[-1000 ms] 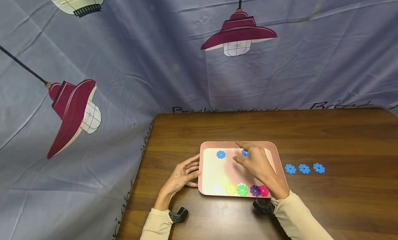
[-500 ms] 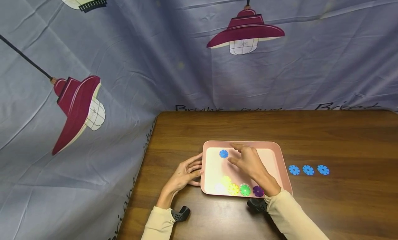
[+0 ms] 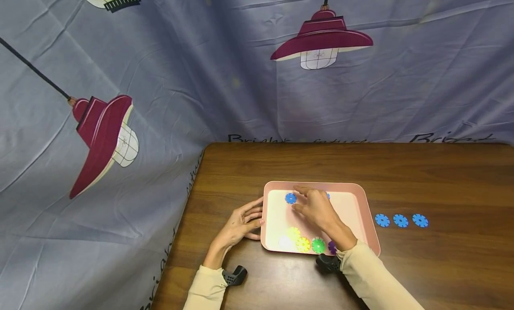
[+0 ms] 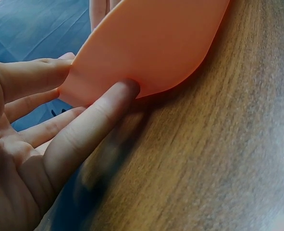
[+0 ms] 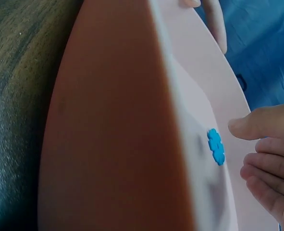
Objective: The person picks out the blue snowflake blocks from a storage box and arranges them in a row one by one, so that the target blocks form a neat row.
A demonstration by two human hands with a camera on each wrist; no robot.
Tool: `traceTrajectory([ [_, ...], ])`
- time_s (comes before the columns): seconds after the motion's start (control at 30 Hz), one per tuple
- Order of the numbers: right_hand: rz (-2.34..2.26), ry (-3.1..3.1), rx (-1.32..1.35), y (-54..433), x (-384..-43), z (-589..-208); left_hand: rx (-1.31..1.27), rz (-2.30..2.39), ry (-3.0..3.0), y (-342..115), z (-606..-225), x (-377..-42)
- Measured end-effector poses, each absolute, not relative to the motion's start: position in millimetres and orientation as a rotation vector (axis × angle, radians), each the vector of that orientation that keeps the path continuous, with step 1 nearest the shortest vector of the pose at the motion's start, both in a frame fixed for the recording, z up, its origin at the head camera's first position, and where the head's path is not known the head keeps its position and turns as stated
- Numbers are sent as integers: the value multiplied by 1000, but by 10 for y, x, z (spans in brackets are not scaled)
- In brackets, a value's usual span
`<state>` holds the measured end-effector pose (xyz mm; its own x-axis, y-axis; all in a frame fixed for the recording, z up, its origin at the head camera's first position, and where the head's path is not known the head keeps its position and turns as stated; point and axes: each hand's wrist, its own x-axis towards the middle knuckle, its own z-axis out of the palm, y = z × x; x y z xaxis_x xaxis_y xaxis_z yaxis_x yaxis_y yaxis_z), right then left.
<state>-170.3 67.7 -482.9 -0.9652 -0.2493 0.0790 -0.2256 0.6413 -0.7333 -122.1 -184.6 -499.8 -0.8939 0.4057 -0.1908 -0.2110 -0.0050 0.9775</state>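
A pink tray lies on the table with toothed plastic discs inside. My left hand rests against its left wall; the left wrist view shows the thumb pressed on the tray's outer side. Over the tray's far half hovers my right hand, thumb and index finger spread apart with nothing between them. Just left of those fingertips is a blue disc. Another blue disc shows only partly behind the hand. In the right wrist view one blue disc lies on the tray floor near the thumb.
Yellow, green and purple discs line the tray's near side, beside a glare-washed pale patch. Right of the tray, three blue discs form a row on the wooden table. A printed curtain hangs behind.
My right hand has moved left across the tray, nearer the left blue disc. The pink disc at the near right is now hidden by the forearm. My left hand stays at the tray wall.
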Motion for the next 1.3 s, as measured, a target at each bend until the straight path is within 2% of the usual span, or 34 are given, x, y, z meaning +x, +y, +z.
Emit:
traceTrajectory([
  [1.3,-1196,2879,-451,512,-1757,-5004,184,1972,1852,-1842,-5000,-1227],
])
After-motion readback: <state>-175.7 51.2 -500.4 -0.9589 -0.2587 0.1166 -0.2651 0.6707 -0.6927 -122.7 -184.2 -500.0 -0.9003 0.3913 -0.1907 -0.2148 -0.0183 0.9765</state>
